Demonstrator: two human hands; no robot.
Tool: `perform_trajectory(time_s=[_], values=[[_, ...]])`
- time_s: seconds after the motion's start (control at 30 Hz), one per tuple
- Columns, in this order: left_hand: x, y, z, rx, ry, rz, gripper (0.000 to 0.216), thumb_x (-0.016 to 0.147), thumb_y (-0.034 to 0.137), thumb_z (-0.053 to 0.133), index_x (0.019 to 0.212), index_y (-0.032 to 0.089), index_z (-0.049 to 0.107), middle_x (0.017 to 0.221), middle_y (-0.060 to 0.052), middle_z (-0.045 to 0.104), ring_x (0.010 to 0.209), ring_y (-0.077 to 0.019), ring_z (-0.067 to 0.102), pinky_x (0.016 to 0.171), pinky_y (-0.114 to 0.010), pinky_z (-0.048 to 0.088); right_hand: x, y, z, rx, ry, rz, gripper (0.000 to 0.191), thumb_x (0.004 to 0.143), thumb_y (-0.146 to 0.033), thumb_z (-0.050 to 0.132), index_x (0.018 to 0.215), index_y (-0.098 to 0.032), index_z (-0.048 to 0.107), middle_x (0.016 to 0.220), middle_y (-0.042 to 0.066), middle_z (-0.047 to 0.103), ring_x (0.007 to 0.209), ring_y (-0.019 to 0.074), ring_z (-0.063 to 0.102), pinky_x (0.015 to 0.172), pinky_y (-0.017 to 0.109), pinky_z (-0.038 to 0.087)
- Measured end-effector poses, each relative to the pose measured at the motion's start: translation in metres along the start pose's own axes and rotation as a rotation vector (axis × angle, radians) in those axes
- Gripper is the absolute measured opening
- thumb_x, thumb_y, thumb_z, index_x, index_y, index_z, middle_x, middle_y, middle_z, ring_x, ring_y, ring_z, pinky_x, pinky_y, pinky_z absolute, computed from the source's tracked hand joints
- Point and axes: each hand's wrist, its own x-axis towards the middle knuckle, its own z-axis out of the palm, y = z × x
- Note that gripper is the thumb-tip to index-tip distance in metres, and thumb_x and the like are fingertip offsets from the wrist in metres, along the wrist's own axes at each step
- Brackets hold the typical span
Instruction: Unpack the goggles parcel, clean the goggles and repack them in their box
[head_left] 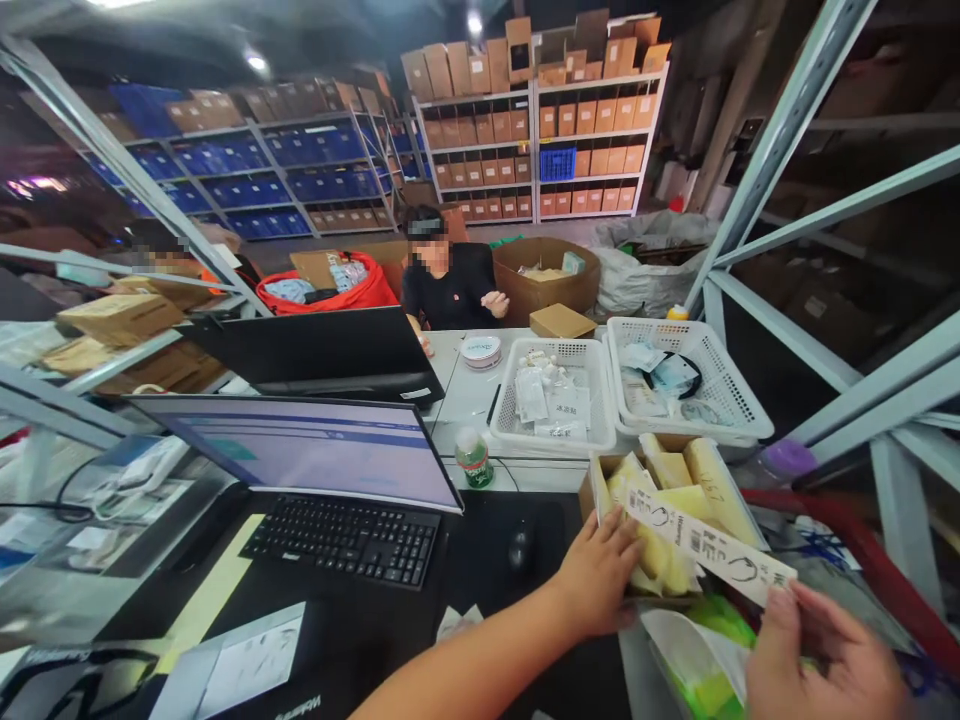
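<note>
A long white strip of printed labels [709,545] stretches across my view between my two hands. My left hand [596,570] grips its near end above a cardboard box [607,485] of pale yellow packets [671,470]. My right hand [825,655] pinches the far end, to the right of the box. Below that hand lies a white and green plastic bag [694,660]. Some packets under the strip and fingers are partly hidden.
On the black desk are a curved monitor [300,450], a keyboard [341,540], and a mouse [520,548]. Behind stand a green-capped bottle [474,458] and two white plastic baskets [555,445] [750,425] holding small packets. A seated co-worker [450,285] faces me before stocked shelves [540,130].
</note>
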Motion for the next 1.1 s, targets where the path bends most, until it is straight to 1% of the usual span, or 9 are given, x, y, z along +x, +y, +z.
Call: perform_trajectory(time_s=[0.07,0.13,0.3,0.43,0.57,0.8,0.93,1.0,1.1], values=[[-0.010,0.002,-0.006,-0.016,0.034,0.042,0.079,0.087,0.044,0.064,0.153,0.015,0.034,0.169,-0.015,0.022,0.157,-0.0354,0.010,0.127,-0.059,0.009,-0.005,-0.002,-0.003,0.234,-0.067,0.169,0.049,0.079,-0.055,0.071,0.103,-0.013,0.066,0.085,0.015,0.072,0.063,0.0232,0.068,0.058,0.034,0.054],[-0.025,0.007,-0.011,-0.024,0.077,0.059,0.075,0.090,0.045,0.060,0.154,0.017,0.034,0.169,-0.014,0.022,0.158,-0.0325,0.010,0.128,-0.057,0.008,-0.014,0.001,-0.003,0.369,-0.114,0.261,0.056,0.072,-0.058,0.077,0.103,-0.014,0.064,0.087,0.014,0.072,0.064,0.0232,0.069,0.058,0.033,0.056],[-0.067,0.022,-0.009,-0.048,0.147,-0.040,0.071,0.088,0.043,0.063,0.151,0.019,0.038,0.167,-0.016,0.027,0.156,-0.0296,0.021,0.127,-0.053,0.020,-0.026,0.016,0.005,0.329,-0.040,0.276,0.054,0.070,-0.061,0.077,0.097,-0.015,0.066,0.086,0.014,0.071,0.071,0.0237,0.069,0.064,0.034,0.056],[-0.082,0.029,-0.004,0.009,0.091,-0.039,0.069,0.082,0.023,0.066,0.147,0.014,0.044,0.165,-0.020,0.029,0.154,-0.0343,0.025,0.125,-0.058,0.025,-0.017,0.025,0.006,0.256,0.000,0.152,0.050,0.078,-0.061,0.071,0.095,-0.014,0.066,0.082,0.013,0.073,0.069,0.0237,0.070,0.068,0.035,0.056],[-0.081,0.030,-0.005,0.076,0.105,-0.003,0.067,0.078,0.011,0.063,0.144,0.012,0.047,0.163,-0.022,0.032,0.152,-0.0361,0.029,0.123,-0.059,0.030,-0.012,0.030,0.003,0.118,-0.022,0.037,0.050,0.086,-0.062,0.063,0.096,-0.013,0.069,0.085,0.015,0.077,0.071,0.0236,0.072,0.066,0.033,0.056],[-0.068,0.029,-0.005,0.134,0.158,0.027,0.056,0.086,0.018,0.059,0.141,0.013,0.050,0.162,-0.019,0.037,0.151,-0.0338,0.033,0.124,-0.054,0.030,-0.023,0.035,0.007,-0.053,-0.027,-0.293,0.045,0.097,-0.055,0.053,0.089,-0.014,0.073,0.082,0.013,0.077,0.068,0.0213,0.072,0.067,0.030,0.054],[-0.055,0.030,-0.006,0.162,0.148,0.044,0.055,0.087,0.023,0.060,0.140,0.013,0.049,0.162,-0.019,0.037,0.151,-0.0334,0.033,0.125,-0.052,0.027,-0.017,0.031,0.007,-0.076,0.073,-0.297,0.038,0.098,-0.047,0.057,0.091,-0.013,0.073,0.083,0.012,0.077,0.065,0.0190,0.070,0.065,0.028,0.052],[-0.043,0.032,-0.009,0.182,0.114,0.069,0.053,0.090,0.024,0.058,0.140,0.012,0.049,0.162,-0.018,0.037,0.149,-0.0326,0.036,0.122,-0.050,0.032,-0.013,0.031,0.008,-0.090,0.087,-0.336,0.035,0.098,-0.043,0.058,0.092,-0.012,0.072,0.081,0.011,0.076,0.063,0.0176,0.070,0.062,0.026,0.051],[-0.022,0.035,-0.014,0.253,0.021,0.076,0.048,0.094,0.026,0.054,0.140,0.012,0.050,0.157,-0.016,0.046,0.136,-0.0312,0.051,0.107,-0.045,0.045,-0.010,0.035,0.013,-0.121,0.035,-0.492,0.032,0.101,-0.037,0.054,0.091,-0.013,0.071,0.080,0.009,0.075,0.063,0.0162,0.069,0.062,0.025,0.051]])
